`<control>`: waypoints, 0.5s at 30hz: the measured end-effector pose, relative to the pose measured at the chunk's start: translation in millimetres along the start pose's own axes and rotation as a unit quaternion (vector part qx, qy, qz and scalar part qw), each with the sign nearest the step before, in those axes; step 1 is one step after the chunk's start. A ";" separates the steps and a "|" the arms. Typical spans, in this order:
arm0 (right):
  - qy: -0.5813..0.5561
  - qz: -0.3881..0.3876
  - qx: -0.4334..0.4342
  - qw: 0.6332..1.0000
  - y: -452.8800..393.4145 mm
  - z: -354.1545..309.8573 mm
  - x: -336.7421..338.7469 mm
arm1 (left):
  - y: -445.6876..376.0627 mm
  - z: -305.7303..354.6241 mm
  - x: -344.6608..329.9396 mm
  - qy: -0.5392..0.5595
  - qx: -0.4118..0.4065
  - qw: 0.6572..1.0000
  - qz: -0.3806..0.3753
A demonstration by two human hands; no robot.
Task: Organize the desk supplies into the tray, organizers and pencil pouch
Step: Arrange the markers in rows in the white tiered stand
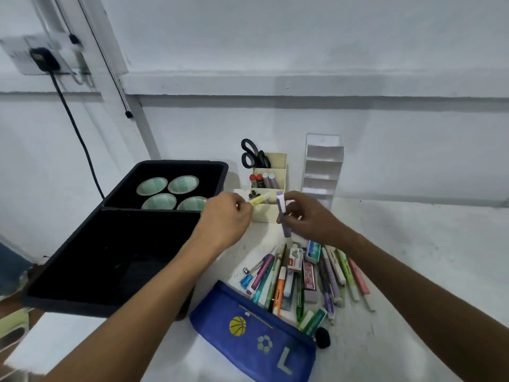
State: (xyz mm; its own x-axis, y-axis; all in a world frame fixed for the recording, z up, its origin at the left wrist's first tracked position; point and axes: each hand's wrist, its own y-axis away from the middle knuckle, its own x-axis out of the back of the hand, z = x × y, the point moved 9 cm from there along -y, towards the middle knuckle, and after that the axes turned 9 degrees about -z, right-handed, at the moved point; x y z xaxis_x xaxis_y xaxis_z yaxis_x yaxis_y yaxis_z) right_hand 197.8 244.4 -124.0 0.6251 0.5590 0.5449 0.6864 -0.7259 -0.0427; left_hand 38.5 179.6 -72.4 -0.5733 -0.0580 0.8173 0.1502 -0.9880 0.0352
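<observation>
The yellow highlighter (259, 200) is pinched at its near end by the left hand (226, 216), its far end over the front slot of the cream organizer (268, 186); the right hand (308, 216) grips a purple marker (281, 213) about mid-barrel, held nearly upright just in front of that organizer. Both look light, stiff and smooth, so I judge a mid-barrel pinch steadies them best. The organizer holds four markers in its middle tier and one pair of scissors (252, 154) behind. One tall white organizer (322, 166) stands beside it. A black tray (68, 274) holds four round cups (172, 193). One blue pouch (253, 332) lies on the desk (413, 244) by a loose pile (305, 277) too tangled to count.
</observation>
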 end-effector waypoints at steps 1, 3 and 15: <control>-0.046 0.010 0.001 0.999 3.2 -4.3 9.0 | -2.8 10.1 5.2 0.027 -0.015 1.000 0.003; -0.117 0.039 0.004 0.992 9.2 -12.8 27.6 | -10.8 31.3 13.7 0.059 -0.045 0.997 0.014; -0.126 0.231 0.025 0.964 38.5 -36.8 136.9 | -62.7 116.4 22.1 0.160 -0.158 0.973 0.058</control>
State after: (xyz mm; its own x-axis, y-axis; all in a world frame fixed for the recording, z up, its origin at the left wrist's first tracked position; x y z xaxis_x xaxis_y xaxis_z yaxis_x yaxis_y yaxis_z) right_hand 296.1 278.2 -20.3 0.9345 0.2659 0.2367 0.3271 -0.9037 -0.2762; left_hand 110.2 256.9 10.4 -0.7962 -0.1642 0.5824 0.0039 -0.9639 -0.2664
